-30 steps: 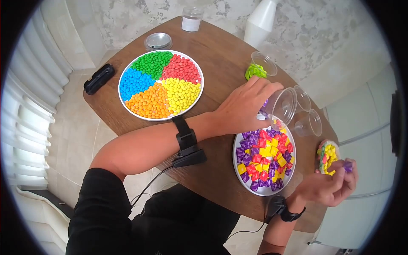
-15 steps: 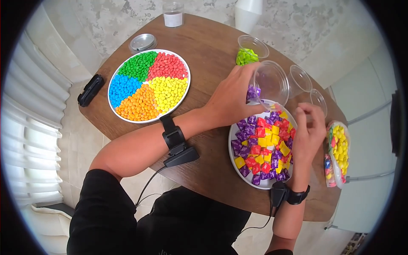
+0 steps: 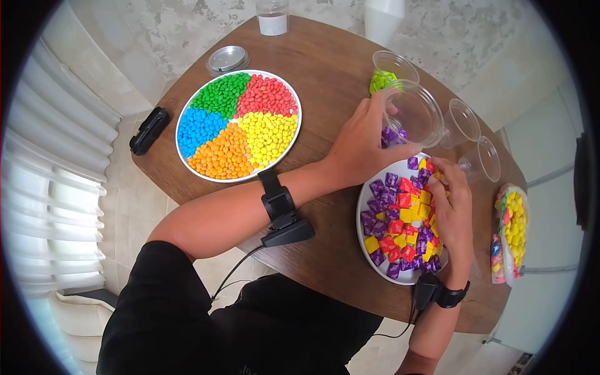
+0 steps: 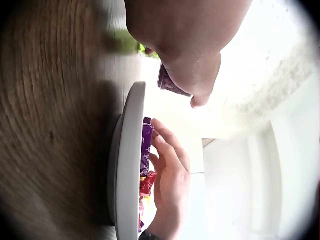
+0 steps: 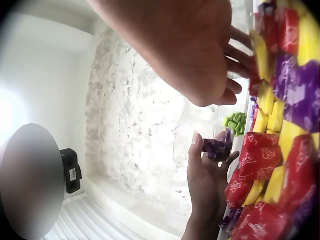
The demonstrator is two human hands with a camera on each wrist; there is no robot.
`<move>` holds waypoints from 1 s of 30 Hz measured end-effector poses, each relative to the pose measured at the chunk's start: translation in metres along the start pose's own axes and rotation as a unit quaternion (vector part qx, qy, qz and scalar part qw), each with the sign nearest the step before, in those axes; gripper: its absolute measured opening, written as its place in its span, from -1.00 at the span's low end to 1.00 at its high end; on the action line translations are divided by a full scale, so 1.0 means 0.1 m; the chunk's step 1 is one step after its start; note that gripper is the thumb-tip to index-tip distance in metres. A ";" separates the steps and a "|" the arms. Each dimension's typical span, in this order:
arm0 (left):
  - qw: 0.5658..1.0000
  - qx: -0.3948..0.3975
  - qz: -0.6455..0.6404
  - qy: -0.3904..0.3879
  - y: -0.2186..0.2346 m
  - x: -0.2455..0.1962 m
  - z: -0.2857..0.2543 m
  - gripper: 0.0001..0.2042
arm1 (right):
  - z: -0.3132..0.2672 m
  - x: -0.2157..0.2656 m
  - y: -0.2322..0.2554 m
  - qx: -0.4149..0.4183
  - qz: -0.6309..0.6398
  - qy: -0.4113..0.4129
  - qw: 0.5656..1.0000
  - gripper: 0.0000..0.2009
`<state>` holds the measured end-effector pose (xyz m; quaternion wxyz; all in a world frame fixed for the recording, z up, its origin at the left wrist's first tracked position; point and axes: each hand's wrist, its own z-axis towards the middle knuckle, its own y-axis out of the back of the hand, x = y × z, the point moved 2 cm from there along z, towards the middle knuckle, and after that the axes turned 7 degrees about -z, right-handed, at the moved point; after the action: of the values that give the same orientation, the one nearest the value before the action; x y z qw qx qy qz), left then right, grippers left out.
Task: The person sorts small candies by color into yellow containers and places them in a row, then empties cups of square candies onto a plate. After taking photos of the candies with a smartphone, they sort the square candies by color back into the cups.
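My left hand grips a clear plastic cup, tilted, with purple wrapped candies inside. The cup is held over the far edge of a white plate heaped with purple, red and yellow wrapped candies. Over the plate's right side is my right hand, its loosely bent fingers reaching down to the candies. In the right wrist view its fingertips are right at the pile, partly hidden behind yellow and red pieces. The left wrist view shows the right hand close above the plate's rim.
Two clear cups stand right of the held one; another holds green candies behind it. A bag of candies lies at the right edge. Leftward are a plate of sorted coated candies, a round tin, a jar and a black case.
My right hand has come left from beside the bag to the plate and lowered to the candies. The purple candy it pinched no longer shows in its fingers. The left hand still holds the cup.
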<state>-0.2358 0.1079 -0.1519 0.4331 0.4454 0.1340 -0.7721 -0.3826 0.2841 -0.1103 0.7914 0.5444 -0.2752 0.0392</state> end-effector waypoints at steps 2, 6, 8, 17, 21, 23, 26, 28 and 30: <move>1.000 -0.002 -0.005 0.006 -0.01 0.03 0.01 -0.07 | 0.00 0.00 0.00 0.000 -0.001 0.006 1.000 -0.69; 0.999 -0.028 -0.019 -0.023 -0.04 0.08 0.02 -0.08 | 0.00 0.03 0.01 0.014 -0.005 -0.002 1.000 -0.65; 0.999 -0.027 -0.040 -0.014 -0.04 0.09 0.01 -0.09 | -0.01 0.09 0.02 0.024 -0.017 -0.004 1.000 -0.65; 0.997 -0.047 -0.002 0.067 -0.02 0.14 0.00 -0.05 | -0.05 0.09 0.00 0.028 -0.083 0.026 0.996 -0.61; 0.998 -0.031 0.009 0.061 -0.07 0.15 0.01 -0.09 | -0.05 0.09 0.01 0.034 -0.090 0.019 0.995 -0.62; 0.994 -0.056 -0.029 0.085 -0.07 0.18 0.03 -0.11 | -0.06 0.12 0.03 0.036 -0.087 0.012 0.995 -0.63; 0.990 -0.048 -0.083 0.107 -0.10 0.21 0.08 -0.13 | -0.05 0.12 0.01 0.039 -0.083 0.006 0.996 -0.65; 0.988 -0.053 -0.099 0.106 -0.11 0.21 0.08 -0.14 | -0.04 0.11 0.01 0.039 -0.085 0.005 0.996 -0.66; 0.986 -0.057 -0.115 0.105 -0.09 0.19 0.06 -0.15 | -0.02 0.10 0.00 0.042 -0.062 -0.005 0.997 -0.67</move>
<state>-0.2508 0.0989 -0.1655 0.3493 0.4801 0.2727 -0.7570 -0.3735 0.2840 -0.1061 0.7676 0.5929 -0.2434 -0.0010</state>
